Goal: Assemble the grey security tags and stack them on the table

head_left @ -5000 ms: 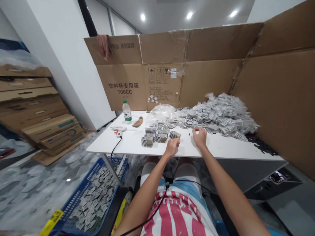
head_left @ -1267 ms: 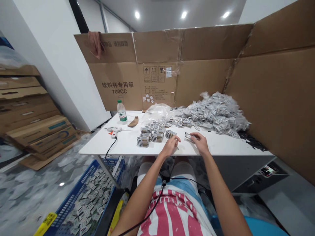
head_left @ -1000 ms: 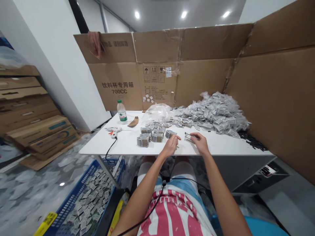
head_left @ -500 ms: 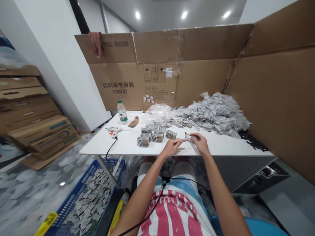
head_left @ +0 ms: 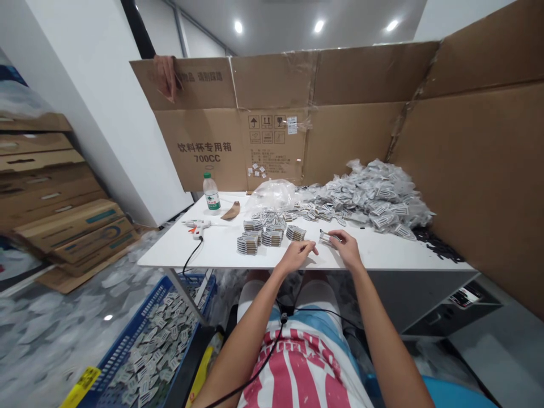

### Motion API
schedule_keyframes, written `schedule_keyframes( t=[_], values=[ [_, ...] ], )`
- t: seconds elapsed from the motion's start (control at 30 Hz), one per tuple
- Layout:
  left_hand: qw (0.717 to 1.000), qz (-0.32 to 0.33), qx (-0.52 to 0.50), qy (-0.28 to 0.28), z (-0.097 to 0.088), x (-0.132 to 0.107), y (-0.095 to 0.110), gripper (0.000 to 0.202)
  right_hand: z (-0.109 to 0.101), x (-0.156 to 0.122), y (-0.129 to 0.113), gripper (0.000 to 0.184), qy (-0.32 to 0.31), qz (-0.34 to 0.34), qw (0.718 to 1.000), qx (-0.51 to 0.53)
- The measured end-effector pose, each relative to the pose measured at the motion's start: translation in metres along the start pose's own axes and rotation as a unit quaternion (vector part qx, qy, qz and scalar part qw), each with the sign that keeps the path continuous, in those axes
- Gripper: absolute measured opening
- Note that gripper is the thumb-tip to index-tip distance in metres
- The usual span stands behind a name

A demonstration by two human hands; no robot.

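Note:
My right hand (head_left: pixel 347 249) is closed on a small grey-and-white flat piece (head_left: pixel 325 237), pinched between thumb and fingers just above the table. My left hand (head_left: pixel 297 256) is a little to its left, fingers loosely bent and slightly apart, with nothing visible in them. Close beyond the left hand is a neat stack of similar pieces (head_left: pixel 295 233). More stacks (head_left: pixel 247 244) stand to the left of it. Loose pieces (head_left: pixel 325 212) lie behind the hands, in front of a large heap of plastic-wrapped pieces (head_left: pixel 378 195).
A white table (head_left: pixel 165 254) carries a glue gun (head_left: pixel 199 228), a bottle (head_left: pixel 211 195), a brown scrap (head_left: pixel 230 211) and black strips (head_left: pixel 437 245). Cardboard (head_left: pixel 352 130) walls the back and right. Another person's hand (head_left: pixel 165 76) hangs over it. A blue basket (head_left: pixel 123 334) of pieces stands below left.
My left hand has drawn back slightly to the left, and its outstretched finger has bent away from the piece. The right hand keeps its hold in nearly the same place.

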State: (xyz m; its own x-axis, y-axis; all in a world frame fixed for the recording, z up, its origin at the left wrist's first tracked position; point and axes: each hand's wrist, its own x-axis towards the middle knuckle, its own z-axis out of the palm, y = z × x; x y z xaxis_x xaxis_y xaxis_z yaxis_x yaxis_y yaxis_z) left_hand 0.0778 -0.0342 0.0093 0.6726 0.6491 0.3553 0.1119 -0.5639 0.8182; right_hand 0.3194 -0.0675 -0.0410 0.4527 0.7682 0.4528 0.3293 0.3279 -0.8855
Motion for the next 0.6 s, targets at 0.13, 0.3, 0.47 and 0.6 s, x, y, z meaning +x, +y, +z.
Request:
schedule_keyframes(
  t=[0.13, 0.3, 0.47, 0.6],
  values=[
    [1.000, -0.010, -0.023, 0.002, -0.0029, -0.0001, -0.0008, 0.057, -0.0002, 0.0010, 0.0025, 0.031, 0.001, -0.001, 1.000, -0.007],
    [0.997, -0.026, -0.068, 0.001, -0.0053, -0.0001, -0.0048, 0.040, 0.0006, 0.0016, 0.0052, 0.030, 0.006, -0.003, 1.000, -0.003],
    [0.997, -0.047, -0.056, 0.011, -0.0039, 0.0006, -0.0029, 0.030, 0.0007, 0.0014, 0.0057, 0.031, 0.002, -0.001, 1.000, -0.001],
    [0.998, -0.031, -0.048, -0.003, -0.0044, -0.0007, -0.0028, 0.032, -0.0006, 0.0006, 0.0055, 0.030, -0.006, 0.006, 1.000, -0.004]
  ],
)
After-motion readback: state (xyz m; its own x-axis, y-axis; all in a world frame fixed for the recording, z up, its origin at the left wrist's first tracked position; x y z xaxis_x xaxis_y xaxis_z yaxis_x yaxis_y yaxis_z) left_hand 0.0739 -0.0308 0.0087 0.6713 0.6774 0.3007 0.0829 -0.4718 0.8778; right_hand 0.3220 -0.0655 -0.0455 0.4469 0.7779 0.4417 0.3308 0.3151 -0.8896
